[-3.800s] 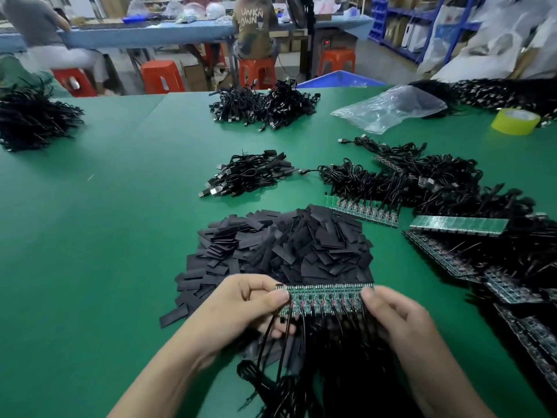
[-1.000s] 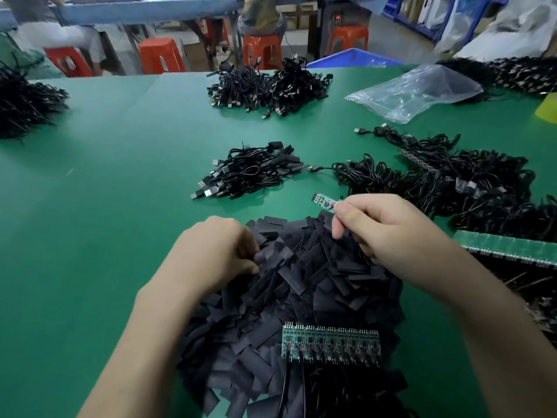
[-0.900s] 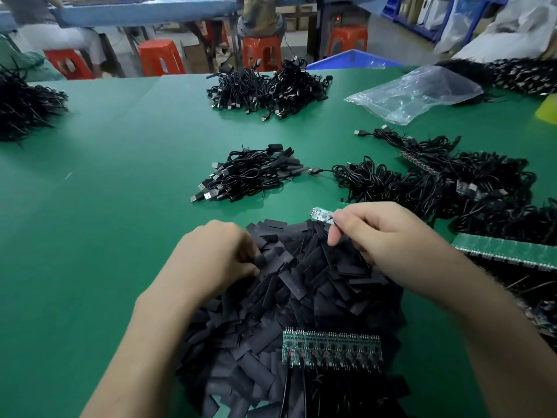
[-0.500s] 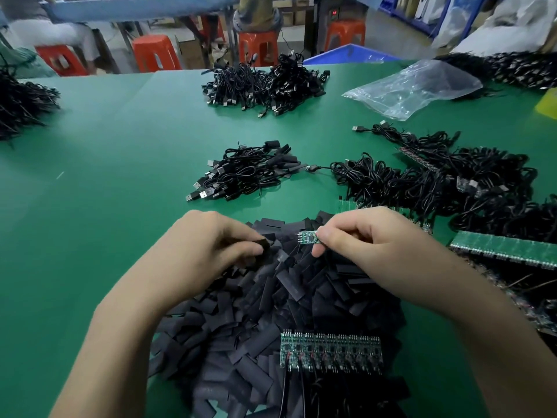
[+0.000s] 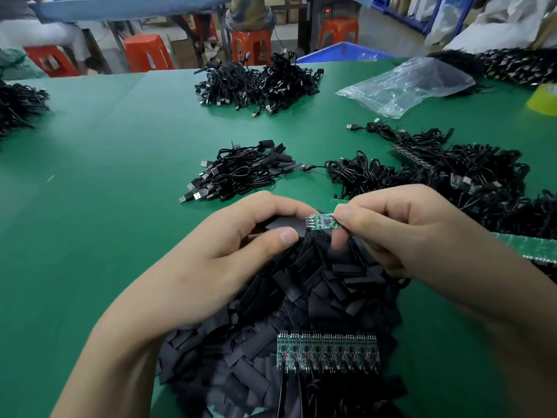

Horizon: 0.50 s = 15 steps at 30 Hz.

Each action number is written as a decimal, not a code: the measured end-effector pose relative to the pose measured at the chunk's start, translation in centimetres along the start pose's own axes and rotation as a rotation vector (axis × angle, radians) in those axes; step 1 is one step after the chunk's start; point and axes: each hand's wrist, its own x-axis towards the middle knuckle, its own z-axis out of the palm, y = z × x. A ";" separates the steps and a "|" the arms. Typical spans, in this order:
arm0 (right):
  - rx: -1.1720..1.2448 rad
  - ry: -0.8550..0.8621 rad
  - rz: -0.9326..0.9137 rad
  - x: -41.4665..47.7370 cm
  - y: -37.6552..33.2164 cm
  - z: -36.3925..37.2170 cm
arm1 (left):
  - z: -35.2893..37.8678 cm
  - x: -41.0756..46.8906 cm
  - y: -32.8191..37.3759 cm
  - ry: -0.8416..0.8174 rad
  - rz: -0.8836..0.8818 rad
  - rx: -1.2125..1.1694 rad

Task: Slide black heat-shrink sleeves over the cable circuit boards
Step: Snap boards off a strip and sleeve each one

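Note:
My right hand pinches a small green circuit board by its right end, above a heap of black heat-shrink sleeves. My left hand pinches one black sleeve between thumb and fingers, its end just left of the board's free end. Board and sleeve almost meet; whether they touch I cannot tell. A panel of joined green boards with black cables lies on the heap near me.
Bundles of black USB cables lie on the green table, more cables and board strips at the right. A clear plastic bag and yellow tape roll sit far right. Orange stools and seated people are beyond the table.
My left hand has lifted a sleeve out of the heap. My right hand has brought the single board leftward and nearer, so board and sleeve now face each other.

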 end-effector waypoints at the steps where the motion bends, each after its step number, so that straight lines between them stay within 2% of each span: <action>1: 0.011 -0.005 0.011 -0.1 0.0 -0.1 | 0.1 0.1 0.1 0.017 0.014 0.016; 4: 0.069 -0.015 0.051 -0.3 -0.2 -0.5 | 0.5 0.4 0.3 0.096 0.067 0.055; 15: 0.156 -0.024 0.079 -0.4 -0.5 -0.8 | 1.5 0.8 0.7 0.218 0.126 -0.125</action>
